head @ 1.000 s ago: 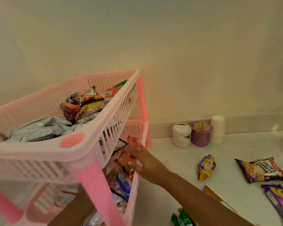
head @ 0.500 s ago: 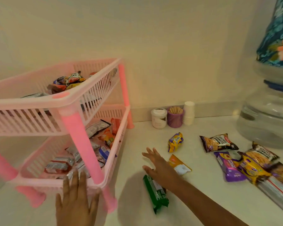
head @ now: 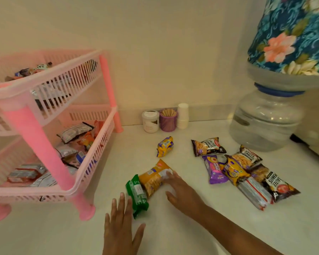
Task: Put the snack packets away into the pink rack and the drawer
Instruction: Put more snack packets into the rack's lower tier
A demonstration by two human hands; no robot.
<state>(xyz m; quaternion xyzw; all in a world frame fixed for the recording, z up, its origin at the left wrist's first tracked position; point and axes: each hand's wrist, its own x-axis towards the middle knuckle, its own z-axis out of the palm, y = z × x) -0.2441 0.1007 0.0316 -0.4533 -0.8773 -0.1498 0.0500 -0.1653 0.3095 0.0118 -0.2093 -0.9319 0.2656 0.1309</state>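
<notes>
The two-tier pink rack (head: 35, 133) stands at the left, with several snack packets on both shelves. On the counter lie an orange packet (head: 153, 178) and a green packet (head: 137, 195) side by side. My right hand (head: 182, 193) reaches over the orange packet's right end, fingers spread and touching it. My left hand (head: 121, 229) hovers flat with straight fingers just below the green packet, its fingertips at the packet's edge. A yellow-purple packet (head: 165, 146) lies farther back. A pile of peanut and biscuit packets (head: 243, 170) lies at the right.
A white jar (head: 150, 121), a purple holder with sticks (head: 168, 119) and stacked white cups (head: 183, 115) stand against the wall. A large water jug (head: 269, 116) with a floral cover (head: 291, 34) stands at the right.
My right hand left the rack's lower shelf and moved right onto the orange packet. My left hand came out from the rack toward the green packet. The view swung right.
</notes>
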